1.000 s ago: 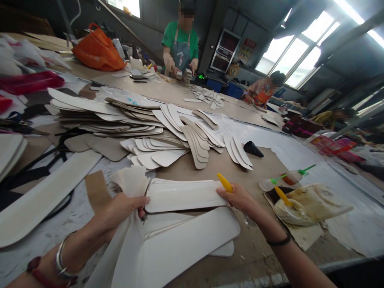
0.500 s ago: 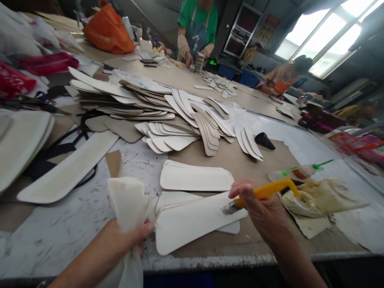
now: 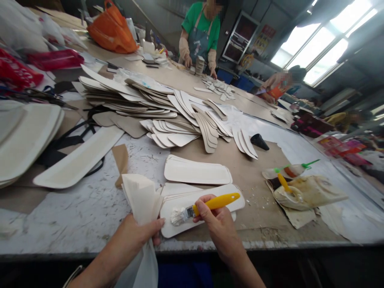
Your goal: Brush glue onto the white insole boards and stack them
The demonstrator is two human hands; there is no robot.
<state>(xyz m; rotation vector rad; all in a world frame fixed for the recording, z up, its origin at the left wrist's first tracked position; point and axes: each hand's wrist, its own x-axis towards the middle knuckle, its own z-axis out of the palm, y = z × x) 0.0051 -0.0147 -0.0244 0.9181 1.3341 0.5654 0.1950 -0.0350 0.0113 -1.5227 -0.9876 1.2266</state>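
The right hand's (image 3: 217,224) grip is closed around the yellow handle of a paintbrush (image 3: 220,201), its whitish, clumped bristles (image 3: 179,216) down on the near-left end of a white panel (image 3: 180,230), the uppermost of a fanned pile on the tabletop (image 3: 99,216). The left hand (image 3: 136,236) clasps a gathered bundle of thin white sheets (image 3: 139,200) at ten o'clock from the bristles, its thumb at the panel's left edge. The step in hand looks like brushing a coating over this panel; whether its surface is wet, I cannot tell. A further stroke would call for low, even bristles, a steadied left end and the loose sheets held clear. At one o'clock from the bristles lies a second fan of panels (image 3: 196,172); at three o'clock, a stained container (image 3: 318,192) bears another yellow-handled brush (image 3: 283,183). Farther out, a black cone (image 3: 259,142) lies between one and two o'clock, a heap of curved pieces (image 3: 132,100) at eleven, and an aproned co-worker (image 3: 199,40) stands at twelve.
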